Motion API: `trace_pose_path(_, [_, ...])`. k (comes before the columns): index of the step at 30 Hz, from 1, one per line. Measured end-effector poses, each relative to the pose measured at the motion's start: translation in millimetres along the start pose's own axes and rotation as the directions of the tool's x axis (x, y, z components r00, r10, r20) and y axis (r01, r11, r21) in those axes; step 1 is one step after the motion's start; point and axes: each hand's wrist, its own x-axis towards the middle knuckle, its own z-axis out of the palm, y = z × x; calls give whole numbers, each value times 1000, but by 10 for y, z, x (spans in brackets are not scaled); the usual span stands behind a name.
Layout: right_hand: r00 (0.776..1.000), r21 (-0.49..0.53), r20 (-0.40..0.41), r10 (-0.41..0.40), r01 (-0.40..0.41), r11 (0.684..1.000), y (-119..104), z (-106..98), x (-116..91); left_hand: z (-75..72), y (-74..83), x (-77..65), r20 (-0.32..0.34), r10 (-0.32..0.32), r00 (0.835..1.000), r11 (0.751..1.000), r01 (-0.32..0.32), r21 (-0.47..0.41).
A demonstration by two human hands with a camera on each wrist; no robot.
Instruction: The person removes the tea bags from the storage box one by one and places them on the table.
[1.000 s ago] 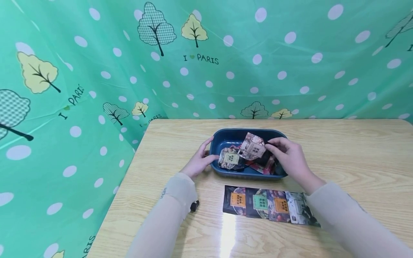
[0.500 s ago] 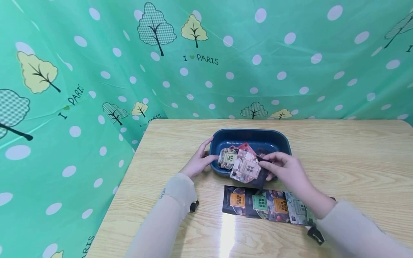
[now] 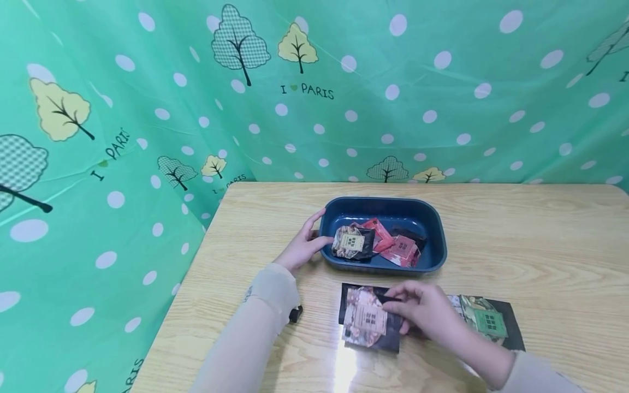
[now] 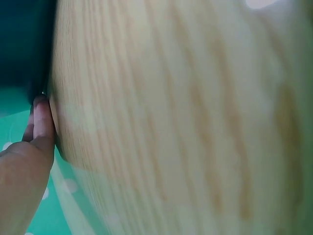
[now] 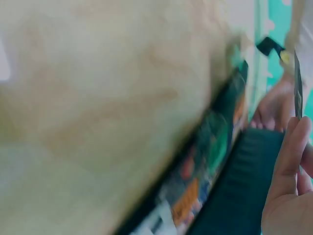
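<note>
Fingers of the right hand [image 3: 426, 308] are pinched on the pink-labelled pouch [image 3: 366, 319], above the pouch row [image 5: 214, 142] toward the tabletop's [image 3: 540, 234] left edge; the left hand's [image 3: 302, 248] are rested against the bin [image 3: 383, 268]. By too low a sweep, the row could be skewed.

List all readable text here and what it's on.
"I (heart) PARIS": green polka-dot backdrop, printed repeatedly.
Pink-labelled packet in the right hand: characters blurred, unreadable.
Cream-labelled packet and red packets in the navy bin: characters too small to read.
Green-labelled packet on the table: too small to read.
Left sleeve cuff: lettering too faint to read.
</note>
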Motion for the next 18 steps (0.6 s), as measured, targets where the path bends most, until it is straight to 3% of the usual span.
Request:
trace_pose_path(8, [995, 23, 97, -7, 5, 1000, 185, 199, -122, 13, 10, -13, -3, 0, 1000, 1000, 0, 0])
trace_pose_path(18, [994, 9, 108, 13, -14, 1000, 257, 342, -168, 14, 16, -26, -4, -2, 1000, 1000, 2, 14])
